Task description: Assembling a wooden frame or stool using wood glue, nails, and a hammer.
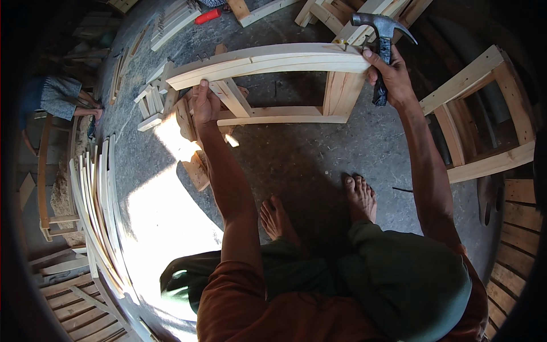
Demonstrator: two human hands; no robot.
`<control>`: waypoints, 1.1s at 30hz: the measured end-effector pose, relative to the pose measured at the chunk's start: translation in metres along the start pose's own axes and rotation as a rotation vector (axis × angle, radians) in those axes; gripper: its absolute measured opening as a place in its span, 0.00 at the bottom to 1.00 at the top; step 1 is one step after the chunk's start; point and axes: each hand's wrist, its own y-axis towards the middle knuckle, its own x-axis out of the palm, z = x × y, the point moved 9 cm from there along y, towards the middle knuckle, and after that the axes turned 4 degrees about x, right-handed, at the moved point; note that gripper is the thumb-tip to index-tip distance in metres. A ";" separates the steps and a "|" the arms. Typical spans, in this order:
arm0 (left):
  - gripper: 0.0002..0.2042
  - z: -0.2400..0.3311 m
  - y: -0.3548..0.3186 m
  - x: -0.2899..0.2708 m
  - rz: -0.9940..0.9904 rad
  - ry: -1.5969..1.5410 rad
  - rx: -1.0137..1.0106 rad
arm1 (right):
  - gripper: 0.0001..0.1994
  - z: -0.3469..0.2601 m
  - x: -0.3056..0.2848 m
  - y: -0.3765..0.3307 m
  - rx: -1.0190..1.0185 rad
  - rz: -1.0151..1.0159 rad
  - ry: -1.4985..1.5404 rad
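A pale wooden frame (273,61) stands ahead of me, with a long top board, a lower rail and short uprights between them. My left hand (205,105) grips the top board near its left end, thumb on the face. At the right end, my right hand (393,74) touches the board with its thumb and fingers while also holding a claw hammer (380,24). The hammer is upright, its metal head above the hand and its dark, wrapped handle hanging below. Small nails (345,47) stick up from the top board near both ends.
Another wooden frame (493,165) stands at the right. Long thin strips (94,211) lie on the left, near slatted panels. Stacked wood pieces (151,105) and a red bottle-like object (207,16) are farther off. At far left, another person's hand (94,105) shows. My bare feet rest on the concrete floor.
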 end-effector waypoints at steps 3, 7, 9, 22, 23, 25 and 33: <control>0.17 0.000 -0.002 0.002 -0.017 -0.027 0.002 | 0.16 0.000 0.001 -0.001 0.000 -0.001 -0.004; 0.18 0.000 -0.003 0.003 0.002 -0.013 -0.013 | 0.16 0.000 0.001 -0.002 -0.010 0.004 -0.004; 0.18 0.001 -0.003 0.004 0.001 -0.002 -0.014 | 0.16 0.001 0.001 -0.001 -0.009 0.000 -0.006; 0.17 -0.005 -0.002 -0.006 0.013 0.026 -0.043 | 0.15 0.002 0.000 -0.001 -0.003 0.015 0.027; 0.17 -0.004 -0.002 -0.005 -0.016 0.015 -0.025 | 0.15 0.001 0.000 -0.001 -0.006 0.018 0.028; 0.18 -0.006 -0.001 -0.008 0.002 0.018 -0.034 | 0.14 0.001 0.001 -0.001 -0.003 0.001 0.010; 0.22 0.000 -0.005 -0.003 -0.009 -0.087 -0.085 | 0.12 -0.001 0.001 0.000 0.011 -0.029 0.013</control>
